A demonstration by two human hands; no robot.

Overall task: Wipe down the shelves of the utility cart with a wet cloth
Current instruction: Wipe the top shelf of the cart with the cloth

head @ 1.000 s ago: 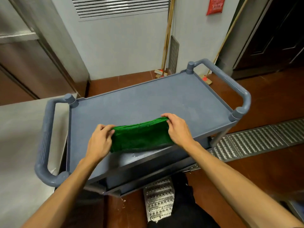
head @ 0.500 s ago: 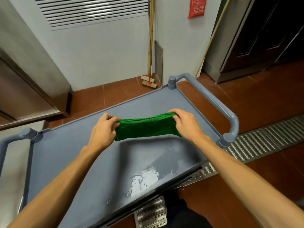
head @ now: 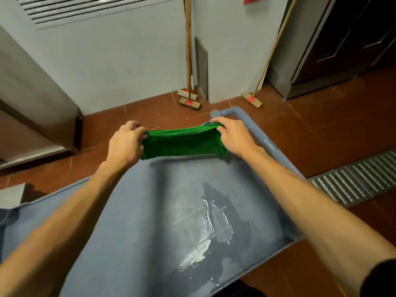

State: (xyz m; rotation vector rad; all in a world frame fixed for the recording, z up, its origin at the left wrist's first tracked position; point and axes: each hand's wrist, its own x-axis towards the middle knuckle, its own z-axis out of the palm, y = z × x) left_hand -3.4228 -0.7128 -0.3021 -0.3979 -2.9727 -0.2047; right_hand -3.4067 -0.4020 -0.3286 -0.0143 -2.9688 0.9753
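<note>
- Gripping the green cloth (head: 183,143) at its two ends, both hands are reaching to the far edge of the top shelf (head: 132,221) of the grey utility cart.
- The left hand (head: 126,142) is closing its fingers on the left end of the cloth, and the right hand (head: 232,137) is pinching the right end, so the cloth is stretching between them.
- The cloth is lying folded in a long band, and its lower edge is touching the shelf near the far rim.
- The right hand is sitting just beside the cart handle (head: 252,127), at the far right corner.
- A wet patch (head: 205,228) is shining on the shelf, nearer to the person and to the right.
- Two brooms (head: 188,97) are leaning on the wall beyond the cart, and a third broom (head: 251,99) is standing to their right.
- A metal floor drain grate (head: 353,181) is running along the red tile floor on the right side.
</note>
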